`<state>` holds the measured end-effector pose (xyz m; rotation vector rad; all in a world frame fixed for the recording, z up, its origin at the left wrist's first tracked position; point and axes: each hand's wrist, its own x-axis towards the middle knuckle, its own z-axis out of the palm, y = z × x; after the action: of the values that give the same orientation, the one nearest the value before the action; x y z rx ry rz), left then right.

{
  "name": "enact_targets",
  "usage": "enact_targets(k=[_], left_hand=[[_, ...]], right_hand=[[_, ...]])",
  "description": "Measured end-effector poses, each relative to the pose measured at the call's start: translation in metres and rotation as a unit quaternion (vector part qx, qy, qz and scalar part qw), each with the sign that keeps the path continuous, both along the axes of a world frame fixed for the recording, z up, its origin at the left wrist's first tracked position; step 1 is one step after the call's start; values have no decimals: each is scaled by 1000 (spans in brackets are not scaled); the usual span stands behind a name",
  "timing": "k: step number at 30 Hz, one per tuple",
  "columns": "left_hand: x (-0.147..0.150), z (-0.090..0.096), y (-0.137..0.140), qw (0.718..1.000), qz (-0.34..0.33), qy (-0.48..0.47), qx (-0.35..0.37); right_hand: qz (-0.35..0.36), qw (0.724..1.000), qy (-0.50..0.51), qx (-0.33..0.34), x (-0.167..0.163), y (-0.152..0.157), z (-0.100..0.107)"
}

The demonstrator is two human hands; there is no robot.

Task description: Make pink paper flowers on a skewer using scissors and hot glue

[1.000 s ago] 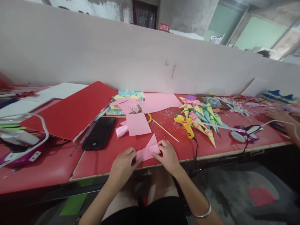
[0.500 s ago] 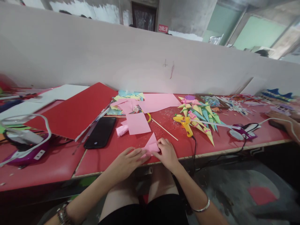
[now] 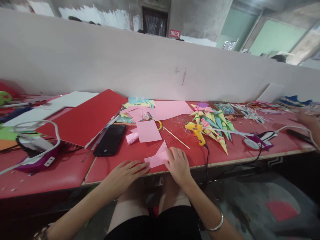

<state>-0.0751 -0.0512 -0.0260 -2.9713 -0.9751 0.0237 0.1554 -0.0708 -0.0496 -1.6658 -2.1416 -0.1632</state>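
Observation:
A folded piece of pink paper (image 3: 158,159) lies on the red tabletop near its front edge, with one pointed corner sticking up and away from me. My left hand (image 3: 128,172) lies low at the paper's left end, fingers stretched out and fingertips touching it. My right hand (image 3: 178,164) is closed on the right end, its thumb and curled fingers hiding that part. Just beyond the paper are a pink sheet (image 3: 149,131), a pink roll (image 3: 132,138) and a thin pale stick (image 3: 176,137).
A black phone (image 3: 110,140) and red card (image 3: 85,118) lie to the left. Rightward are a yellow glue gun (image 3: 197,133), several paper cones (image 3: 221,136) and a purple power strip (image 3: 260,141). Another person's hand (image 3: 308,120) shows at far right. A white partition (image 3: 112,63) stands behind.
My left hand has slid left and off the paper's middle, so more of its left end shows. My right hand has stayed at the right end. The other person's hand has moved off a dark object.

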Motion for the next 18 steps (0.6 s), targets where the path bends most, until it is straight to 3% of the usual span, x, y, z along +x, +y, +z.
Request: enact_targets(k=[3, 5, 10, 18], left_hand=[[1, 1, -1, 1000, 1, 13, 5], [2, 1, -1, 1000, 4, 30, 8], [3, 1, -2, 998, 8, 65, 6], [0, -3, -2, 997, 10, 81, -3]], right_hand=[[113, 991, -48, 55, -10, -16, -7], [143, 987, -44, 56, -16, -24, -12], [133, 989, 10, 59, -17, -26, -18], [78, 996, 31, 40, 19, -23, -16]])
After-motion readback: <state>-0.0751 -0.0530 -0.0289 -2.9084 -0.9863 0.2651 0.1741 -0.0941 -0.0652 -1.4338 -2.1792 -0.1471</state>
